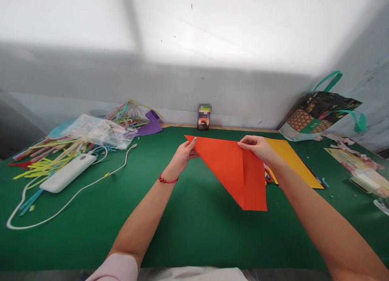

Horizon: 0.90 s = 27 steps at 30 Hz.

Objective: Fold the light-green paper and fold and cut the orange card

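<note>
An orange-red sheet of paper [225,163], folded over on a diagonal, is held up above the green tabletop [188,228]. My left hand [184,153] pinches its pointed left corner, thumb on top. At the upper edge, right of the middle, my right hand [257,147] grips the paper between thumb and fingers. A single-layer strip of the sheet hangs past the folded triangle on the right. Behind the right hand lies yellow paper [291,163], and a red scissors handle [268,174] shows partly under my right wrist.
Colourful paper strips [45,167], a clear plastic bag [97,129] and purple paper [151,125] lie at the left. A white power bank [68,173] trails a cable. A phone [204,117] leans on the wall. At the right are a patterned bag [319,115] and scraps [343,142].
</note>
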Available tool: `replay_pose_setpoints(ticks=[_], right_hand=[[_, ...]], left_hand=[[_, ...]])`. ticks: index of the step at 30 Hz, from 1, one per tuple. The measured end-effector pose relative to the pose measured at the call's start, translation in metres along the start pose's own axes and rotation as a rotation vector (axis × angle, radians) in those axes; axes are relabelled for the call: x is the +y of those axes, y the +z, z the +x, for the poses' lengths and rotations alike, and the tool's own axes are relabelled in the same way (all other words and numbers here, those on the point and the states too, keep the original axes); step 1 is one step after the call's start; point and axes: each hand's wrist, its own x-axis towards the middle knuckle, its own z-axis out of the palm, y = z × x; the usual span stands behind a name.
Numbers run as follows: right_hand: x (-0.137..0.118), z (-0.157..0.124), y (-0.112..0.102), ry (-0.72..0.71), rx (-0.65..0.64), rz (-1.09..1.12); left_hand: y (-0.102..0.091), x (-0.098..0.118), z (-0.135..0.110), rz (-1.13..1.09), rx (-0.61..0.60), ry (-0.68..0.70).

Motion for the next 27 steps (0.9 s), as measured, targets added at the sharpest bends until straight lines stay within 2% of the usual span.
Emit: replay_pose_setpoints(ticks=[6,15,23,27], right_hand=[[0.0044,0.0003,-0.0001,0.014,-0.025,-0.024],[0.0045,0.0030,-0.0006,-0.007,-0.041,-0.010],[0.0036,0.0022,-0.0006,0.007,-0.033,-0.005],[0.0041,0.0015,0.0013,-0.009,-0.025,-0.053]], left_hand=[[-0.0122,0.0041,0.0033,0.006,-0.043,0.033],[-0.0078,0.0050,0.0023,-0.016,0.085,0.021],[-0.0106,0.0008,0.0050,-0.004,0.063,0.047],[-0.0076,-0.0037,0.0058,-0.025,0.139,0.051]])
